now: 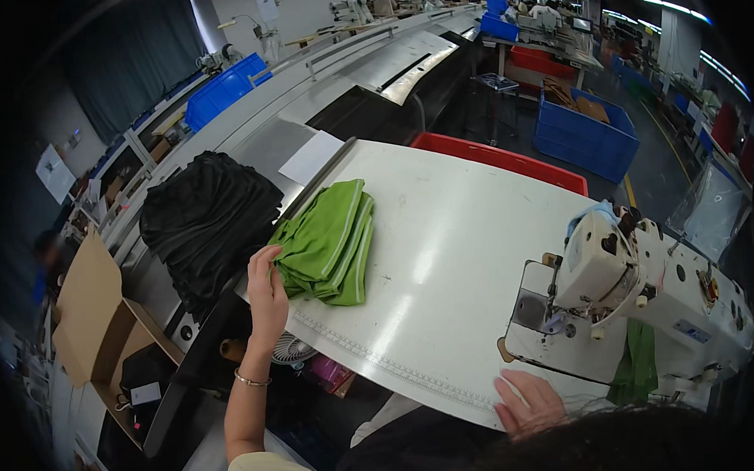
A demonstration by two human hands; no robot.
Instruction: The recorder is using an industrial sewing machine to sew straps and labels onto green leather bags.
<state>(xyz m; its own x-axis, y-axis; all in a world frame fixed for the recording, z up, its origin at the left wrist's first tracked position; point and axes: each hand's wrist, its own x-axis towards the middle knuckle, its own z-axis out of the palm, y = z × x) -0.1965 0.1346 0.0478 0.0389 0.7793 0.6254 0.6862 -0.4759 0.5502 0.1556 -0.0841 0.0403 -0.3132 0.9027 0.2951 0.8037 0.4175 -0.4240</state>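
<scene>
My left hand [268,292] is at the left edge of a folded stack of green fabric pieces [331,246] with pale stripes. Its fingers are stretched out and slightly bent, the fingertips by the cloth; whether they press on it is hard to see. My right hand [529,400] rests at the front edge of the white table [432,233], fingers apart and holding nothing. Right of it stands a white sewing machine [606,268], its needle area over a metal plate [532,309]. Another green cloth [637,363] hangs beneath the machine's arm.
A heap of black fabric [208,218] lies left of the table, beside a white paper sheet [310,157]. An open cardboard box [102,306] stands at the far left. Behind the table are a red bin [500,158] and a blue bin [587,142].
</scene>
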